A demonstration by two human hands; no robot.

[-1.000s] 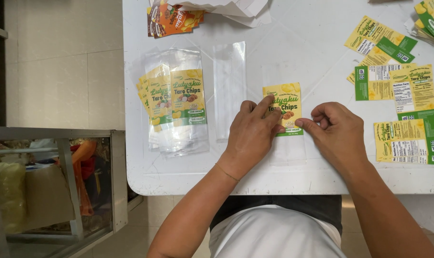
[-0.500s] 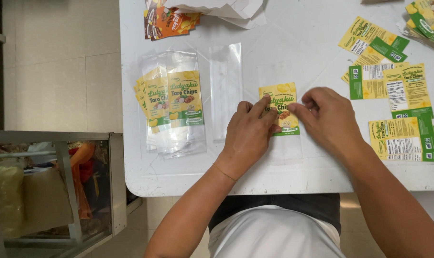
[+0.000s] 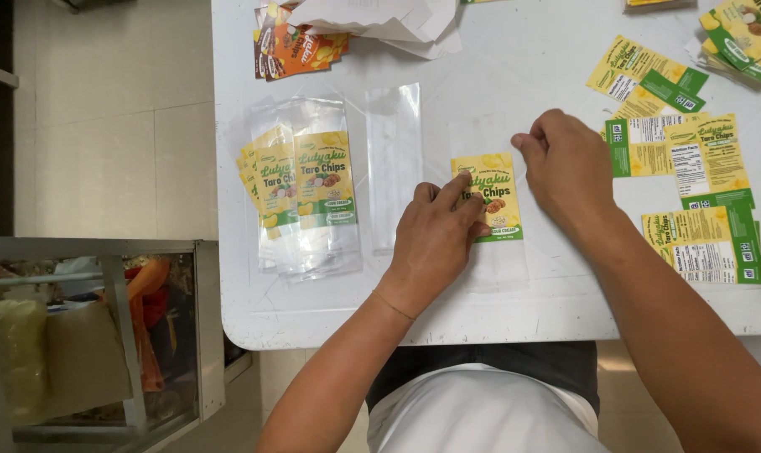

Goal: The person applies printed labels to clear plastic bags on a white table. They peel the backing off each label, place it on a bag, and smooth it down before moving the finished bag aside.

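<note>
2 hands (image 3: 435,243) (image 3: 565,168) press glossy rect. label (image 3: 489,189) on clear bag (image 3: 498,260).

This is looking like a small packing workroom for snack goods, perhaps a home business. A white plastic folding table (image 3: 330,319) is serving as the bench, and it is carrying a stack of clear plastic pouches with yellow-and-green labels (image 3: 301,189), loose yellow-and-green printed label sheets (image 3: 690,164) and a pile of orange printed labels (image 3: 292,46). Pale floor tiles (image 3: 112,126) are showing beside it, and a metal-framed glass cabinet (image 3: 103,335) is standing at the lower left.
</note>
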